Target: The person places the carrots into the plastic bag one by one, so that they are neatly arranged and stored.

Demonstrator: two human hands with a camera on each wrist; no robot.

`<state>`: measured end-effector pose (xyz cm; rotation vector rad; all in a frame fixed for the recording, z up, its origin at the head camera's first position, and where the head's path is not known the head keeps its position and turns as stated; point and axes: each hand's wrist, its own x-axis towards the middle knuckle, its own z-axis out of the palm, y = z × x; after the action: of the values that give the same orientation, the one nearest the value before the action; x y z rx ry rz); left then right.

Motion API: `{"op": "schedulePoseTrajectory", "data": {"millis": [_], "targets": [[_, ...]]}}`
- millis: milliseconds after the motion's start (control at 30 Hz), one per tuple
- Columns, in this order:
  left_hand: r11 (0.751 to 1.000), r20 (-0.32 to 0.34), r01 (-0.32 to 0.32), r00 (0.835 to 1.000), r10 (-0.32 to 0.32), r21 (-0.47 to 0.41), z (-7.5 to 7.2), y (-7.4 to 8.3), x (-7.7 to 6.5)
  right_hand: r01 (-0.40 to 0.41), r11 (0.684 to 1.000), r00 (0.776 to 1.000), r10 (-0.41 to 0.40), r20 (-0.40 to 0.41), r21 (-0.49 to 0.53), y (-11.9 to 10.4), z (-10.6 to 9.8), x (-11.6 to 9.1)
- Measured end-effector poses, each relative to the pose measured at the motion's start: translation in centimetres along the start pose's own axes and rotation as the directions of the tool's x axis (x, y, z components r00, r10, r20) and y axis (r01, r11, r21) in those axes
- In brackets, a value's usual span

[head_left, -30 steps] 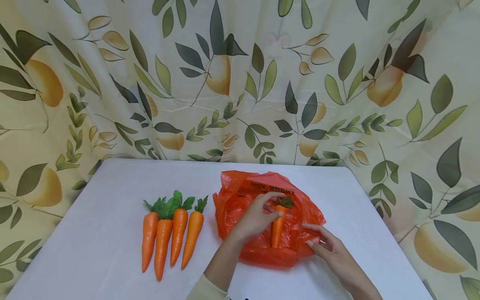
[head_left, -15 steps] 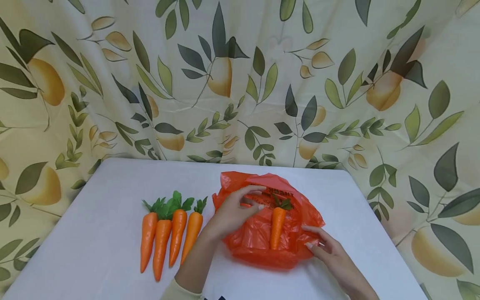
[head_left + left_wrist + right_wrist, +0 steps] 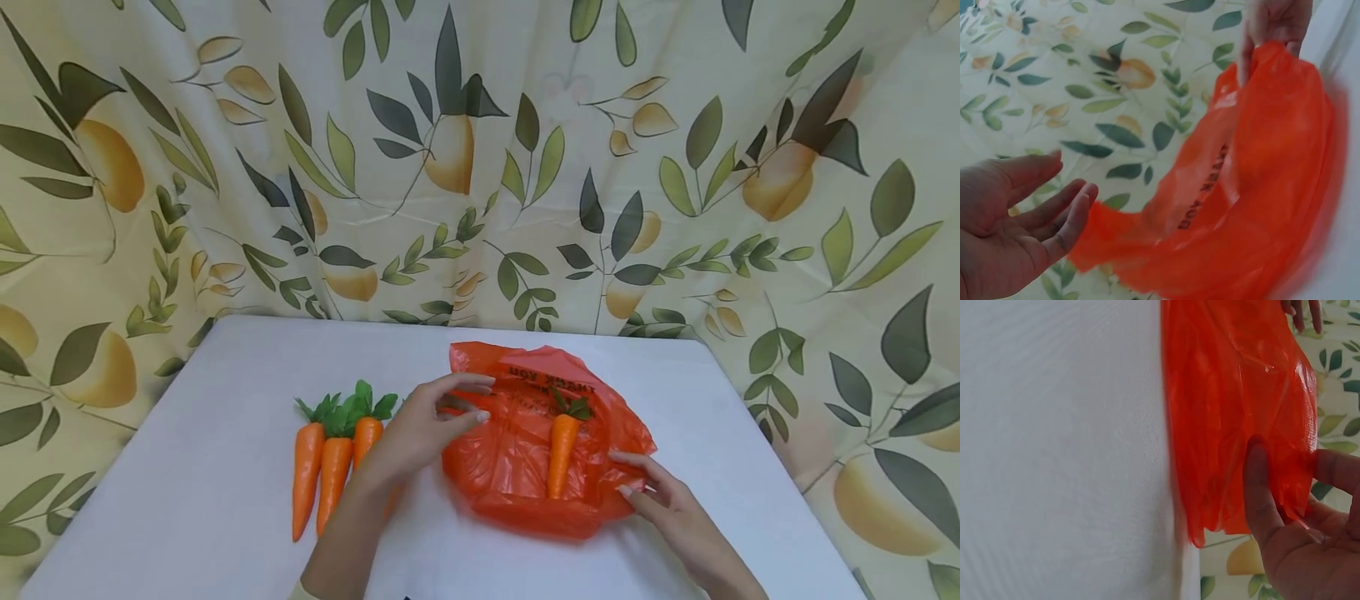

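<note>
An orange carrot [image 3: 562,454] with a green top lies inside the mouth of a red plastic bag [image 3: 510,462] on the table. My left hand [image 3: 416,429] is held beside the bag's left edge, its fingers loosely spread with nothing between them; the left wrist view shows the same empty left hand [image 3: 1029,231]. At the bag's right side, my right hand [image 3: 667,504] pinches the rim. In the right wrist view the thumb of the right hand [image 3: 1304,556] presses the outside of the red film [image 3: 1229,412], with fingers on the other side.
More carrots [image 3: 306,471] lie side by side on the white table [image 3: 225,400] left of the bag, partly covered by my left forearm. A curtain [image 3: 480,167] printed with fruit and leaves hangs behind the table.
My left hand has let go of the carrot inside the bag and drawn back to the left, over the other carrots. The right hand stays at the bag's rim.
</note>
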<state>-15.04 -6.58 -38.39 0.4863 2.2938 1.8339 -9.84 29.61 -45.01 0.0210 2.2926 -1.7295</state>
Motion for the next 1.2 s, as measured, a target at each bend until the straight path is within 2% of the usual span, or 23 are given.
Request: {"op": "schedulePoseTrajectory", "data": {"millis": [233,367,533,800,933,1067,1200], "targets": [[0.998,-0.082,0.056,0.995,-0.058,-0.027,-4.0,-0.8,-2.1,-0.009,1.000,1.000,0.009,0.013,-0.001,0.0,-0.1,0.1],[0.996,-0.125,0.089,0.988,-0.090,-0.009,-6.0,-2.0,-3.4,-0.047,0.999,0.999,0.047,0.000,-0.003,0.0,-0.1,0.2],[0.991,-0.167,0.127,0.979,-0.118,0.041,-8.5,-4.1,-5.5,-0.056,0.998,0.998,0.056,0.001,0.002,0.0,-0.1,0.3],[0.966,-0.283,0.227,0.941,-0.185,0.126,-12.2,-6.9,-8.7,-0.043,0.999,0.999,0.043,0.014,0.002,0.1,-0.2,0.3],[0.948,-0.326,0.286,0.918,-0.228,0.141,-13.4,-7.8,-9.7,-0.037,0.999,0.999,0.038,0.010,-0.015,0.1,-0.3,0.3],[0.928,-0.342,0.344,0.897,-0.280,0.142,-14.2,-8.8,-10.7,-0.051,0.999,0.999,0.051,0.013,-0.008,0.2,-0.2,0.3],[0.916,-0.333,0.371,0.892,-0.305,0.154,-14.6,-9.9,-11.3,-0.077,0.997,0.997,0.077,0.006,-0.004,0.2,0.0,0.4]]}}
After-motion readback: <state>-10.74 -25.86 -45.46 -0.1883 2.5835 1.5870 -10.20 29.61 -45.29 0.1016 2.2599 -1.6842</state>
